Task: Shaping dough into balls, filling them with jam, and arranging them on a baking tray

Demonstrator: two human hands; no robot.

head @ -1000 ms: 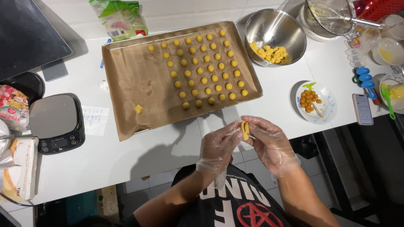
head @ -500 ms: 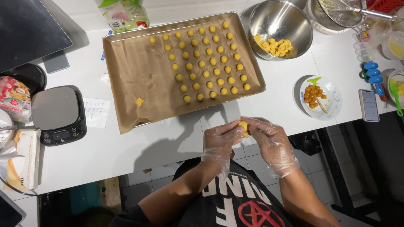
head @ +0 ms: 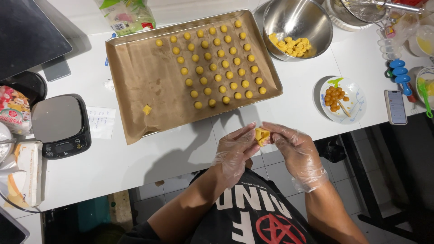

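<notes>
You've got a green-and-white bag [head: 127,16] up top, red snack pack [head: 12,108] far left – plus a dark phone screen [head: 396,107] right, scale display [head: 63,146] near-left.

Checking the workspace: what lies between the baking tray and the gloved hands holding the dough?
Head view: only bare white table between tray and dough.

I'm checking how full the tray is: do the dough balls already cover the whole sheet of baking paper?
No, the dough balls fill only the right part of the baking paper.

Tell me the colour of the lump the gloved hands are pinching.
Yellow. The lump sits between the left hand and right hand, clearest in the head view.
</notes>
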